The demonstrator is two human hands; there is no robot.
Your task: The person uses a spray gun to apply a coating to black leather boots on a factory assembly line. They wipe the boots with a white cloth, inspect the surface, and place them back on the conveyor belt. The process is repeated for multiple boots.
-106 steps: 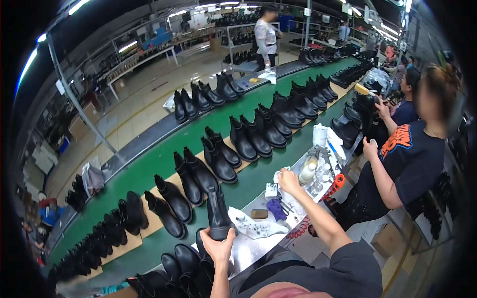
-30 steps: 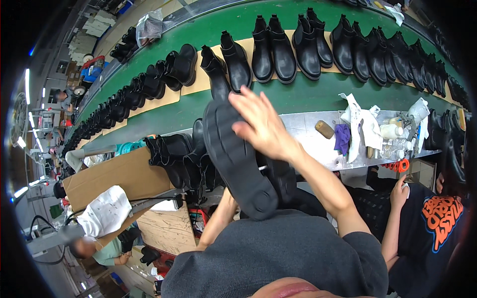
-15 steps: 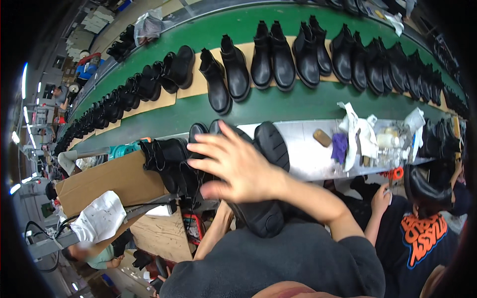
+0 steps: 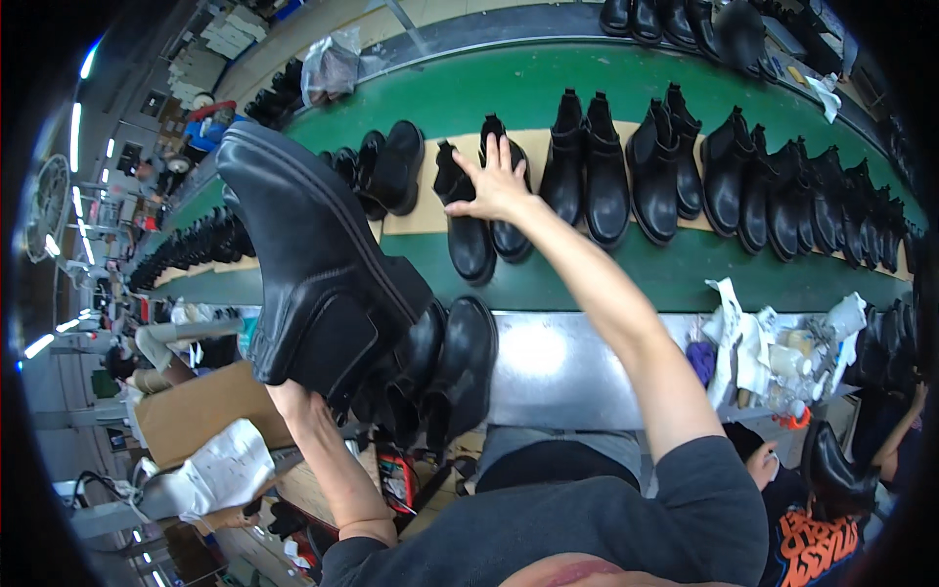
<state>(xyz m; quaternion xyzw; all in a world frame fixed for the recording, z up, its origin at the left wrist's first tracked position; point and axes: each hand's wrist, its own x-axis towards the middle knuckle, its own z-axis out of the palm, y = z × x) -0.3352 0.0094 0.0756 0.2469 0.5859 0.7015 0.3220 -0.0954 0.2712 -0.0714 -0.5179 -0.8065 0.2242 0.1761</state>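
A black ankle boot [image 4: 313,254] is raised close to me on the left, toe up and sole edge facing right. My left hand [image 4: 293,399] holds it at the shaft opening, with the fingers hidden by the boot. Farther off, my right hand [image 4: 501,188] is stretched over a pair of black boots [image 4: 471,249] on the green conveyor [image 4: 548,284], fingers spread and nothing gripped. Whether the fingertips touch those boots I cannot tell. Below the raised boot, more black boots [image 4: 465,362] stand on the near metal bench [image 4: 553,377].
Rows of black boots [image 4: 729,186] stand on cardboard along the conveyor, both sides. White cloths, a purple rag [image 4: 700,360] and bottles [image 4: 787,360] crowd the bench's right. A cardboard sheet [image 4: 210,411] lies at left. A co-worker's hand [image 4: 763,465] is at the right.
My right hand has moved from near my body out to the boots on the conveyor. My left hand has come into view on the left, lifting a boot. My view has shifted.
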